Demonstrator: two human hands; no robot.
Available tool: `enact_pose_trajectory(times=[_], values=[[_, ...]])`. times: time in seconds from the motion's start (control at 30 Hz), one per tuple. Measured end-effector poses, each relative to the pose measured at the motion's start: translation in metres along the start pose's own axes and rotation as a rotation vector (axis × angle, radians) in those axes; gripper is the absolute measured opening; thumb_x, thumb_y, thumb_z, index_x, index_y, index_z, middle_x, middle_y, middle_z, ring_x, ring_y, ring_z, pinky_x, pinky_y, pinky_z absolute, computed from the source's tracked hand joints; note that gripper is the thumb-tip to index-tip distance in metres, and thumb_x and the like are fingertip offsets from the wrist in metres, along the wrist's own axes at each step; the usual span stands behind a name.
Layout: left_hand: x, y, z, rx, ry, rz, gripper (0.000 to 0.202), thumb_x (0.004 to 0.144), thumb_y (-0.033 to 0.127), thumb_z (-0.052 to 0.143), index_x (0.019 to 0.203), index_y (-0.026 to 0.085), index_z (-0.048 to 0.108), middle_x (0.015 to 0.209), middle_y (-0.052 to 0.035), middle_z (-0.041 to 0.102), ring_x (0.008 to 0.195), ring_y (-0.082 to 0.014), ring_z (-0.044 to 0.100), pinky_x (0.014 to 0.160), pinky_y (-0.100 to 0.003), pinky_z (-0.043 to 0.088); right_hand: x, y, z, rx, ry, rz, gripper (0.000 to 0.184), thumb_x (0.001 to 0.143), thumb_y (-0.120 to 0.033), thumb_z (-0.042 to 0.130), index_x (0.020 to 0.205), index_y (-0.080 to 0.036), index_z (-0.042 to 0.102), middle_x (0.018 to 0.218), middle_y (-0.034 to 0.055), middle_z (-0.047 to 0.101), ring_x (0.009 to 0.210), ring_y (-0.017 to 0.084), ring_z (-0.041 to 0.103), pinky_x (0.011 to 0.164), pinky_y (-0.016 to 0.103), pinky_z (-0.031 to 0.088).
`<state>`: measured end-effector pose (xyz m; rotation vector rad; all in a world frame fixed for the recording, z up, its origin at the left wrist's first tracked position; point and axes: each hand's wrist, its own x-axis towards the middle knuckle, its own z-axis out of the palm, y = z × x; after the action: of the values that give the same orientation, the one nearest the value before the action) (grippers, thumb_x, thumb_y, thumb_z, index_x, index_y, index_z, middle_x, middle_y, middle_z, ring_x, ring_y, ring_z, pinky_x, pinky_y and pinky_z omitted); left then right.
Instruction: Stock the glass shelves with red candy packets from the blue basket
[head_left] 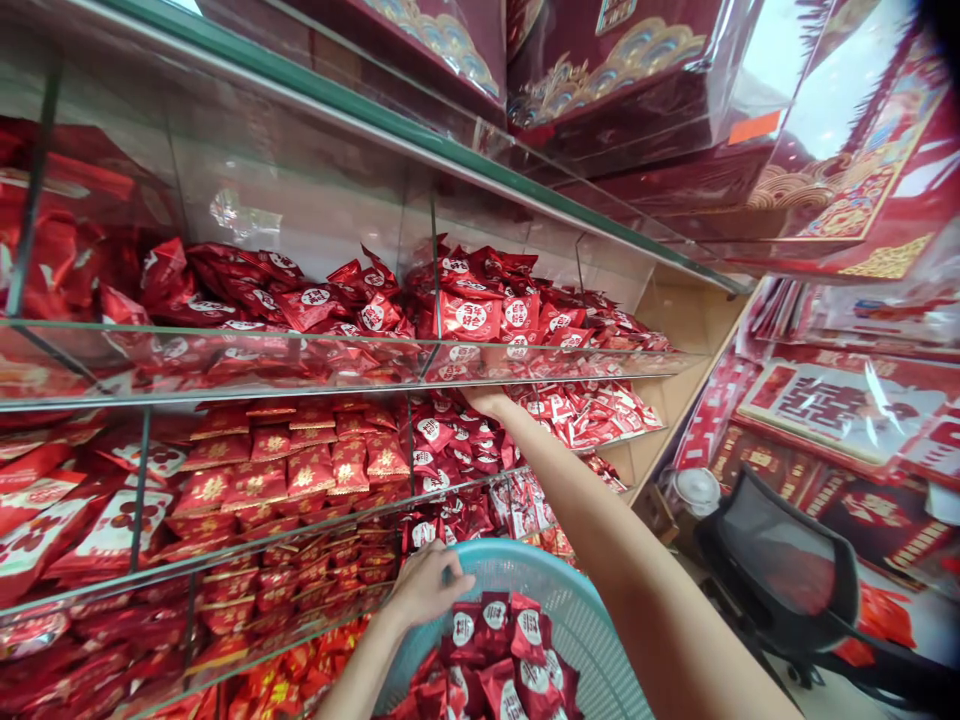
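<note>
My left hand (426, 585) is closed on the rim of a light blue plastic basket (570, 610) held low in front of me. Several small red candy packets with white round labels (502, 650) lie in the basket. My right hand (486, 400) reaches up into a glass shelf compartment full of the same red packets (480, 315). The glass front edge covers its fingers, so I cannot tell whether they are open or closed, or whether they hold a packet.
Glass shelves (225, 365) with dividers hold heaps of red packets on several levels, some with gold print (315, 465). Large red gift boxes (615, 70) stand on top. A black office chair (780, 565) stands at the lower right, next to red decorations (840, 405).
</note>
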<state>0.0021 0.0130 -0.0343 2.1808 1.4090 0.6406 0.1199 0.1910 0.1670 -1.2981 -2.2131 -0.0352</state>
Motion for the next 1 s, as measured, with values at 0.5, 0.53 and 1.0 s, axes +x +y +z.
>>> enact_pose_trajectory(times=[0.5,0.53,1.0], values=[[0.001,-0.003,0.003,-0.001,0.013,-0.027,0.033,0.073,0.053,0.045,0.075,0.023,0.06,0.084,0.001,0.055,0.082,-0.0136,0.051,0.07,-0.022,0.035,-0.058,-0.017,-0.007,0.124,-0.078,-0.14,0.038,0.079,-0.05,0.043,0.103,-0.023,0.056,0.107,0.0026,0.059,0.1,0.018,0.052,0.087,0.033,0.036],[0.001,-0.002,0.003,0.0,0.012,-0.028,0.033,0.073,0.053,0.046,0.075,0.023,0.06,0.084,0.0007,0.055,0.082,-0.0138,0.052,0.069,-0.022,0.035,-0.064,-0.017,-0.008,0.126,-0.069,-0.162,0.038,0.079,-0.049,0.044,0.103,-0.022,0.056,0.107,0.003,0.059,0.1,0.018,0.051,0.088,0.033,0.036],[0.001,-0.002,0.003,-0.006,0.014,-0.019,0.032,0.074,0.051,0.045,0.075,0.023,0.059,0.083,0.0005,0.054,0.083,-0.0136,0.051,0.069,-0.021,0.035,-0.096,0.001,-0.038,0.229,0.116,-0.033,0.029,0.085,-0.035,0.037,0.098,-0.017,0.056,0.098,0.0058,0.059,0.094,0.015,0.053,0.085,0.029,0.038]])
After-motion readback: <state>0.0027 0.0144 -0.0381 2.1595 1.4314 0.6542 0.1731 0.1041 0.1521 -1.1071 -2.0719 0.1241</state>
